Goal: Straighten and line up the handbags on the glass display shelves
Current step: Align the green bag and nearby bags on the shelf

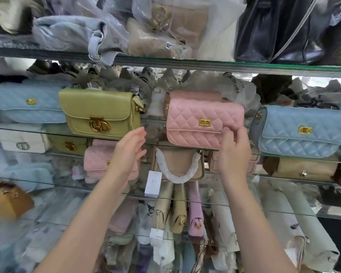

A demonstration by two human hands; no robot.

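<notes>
Head view: the pink quilted flap handbag with a gold rectangular clasp (pixel 197 125) stands upright on the middle glass shelf (pixel 47 129), front facing outward, near the centre of the row. The right hand (pixel 234 152) is at the bag's lower right corner. Its fingers (pixel 242 132) are curled onto the front panel and grasp that corner. The left hand (pixel 130 148) is raised in the gap to the left of the pink bag. Its fingers are straight and released, holding nothing, and they touch neither bag.

Adjacent items on the same shelf:
- Left of the gap: an olive-green smooth flap handbag with a round gold clasp (pixel 100 113), turned slightly off square and overlapping a pale blue quilted handbag (pixel 28 103) behind it.
- Right: a second pale blue quilted handbag with a gold clasp (pixel 303 133), tilted, near the pink bag but apart from it.
- Directly behind the pink bag: another pink bag (pixel 193 94), touching it, and crumpled clear plastic wrapping (pixel 205 79).

On the shelf below, under the pink bag, stands a beige handbag with a white-wrapped handle (pixel 177 166), and a white paper tag (pixel 153 182) hangs from it. The upper shelf carries plastic-wrapped bags and a black glossy bag (pixel 280 30).
</notes>
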